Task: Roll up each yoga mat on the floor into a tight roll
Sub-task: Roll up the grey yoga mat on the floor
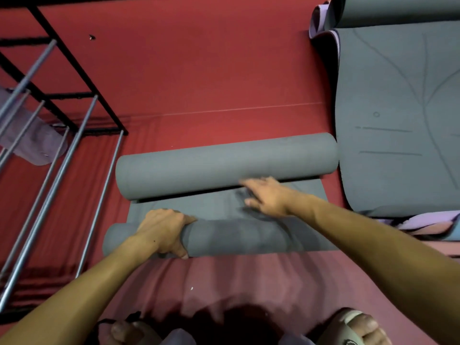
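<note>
A grey yoga mat [189, 207] lies on the red floor, rolled from both ends. The far roll [224, 163] is thick; the near roll [236, 237] is thinner and looser on its right side. My left hand [164, 231] grips the near roll near its left end, fingers curled over it. My right hand [266, 195] reaches forward with straight fingers, blurred, touching the flat strip by the far roll. A second grey mat [398, 120] with line markings lies unrolled at the right, its far end curled up.
A black and grey metal rack [62, 135] stands on the left with purple cloth [32, 143] on it. Purple and pink mat edges [428, 222] lie at the right. My feet in sandals [358, 327] show at the bottom. Red floor [199, 70] stretches ahead.
</note>
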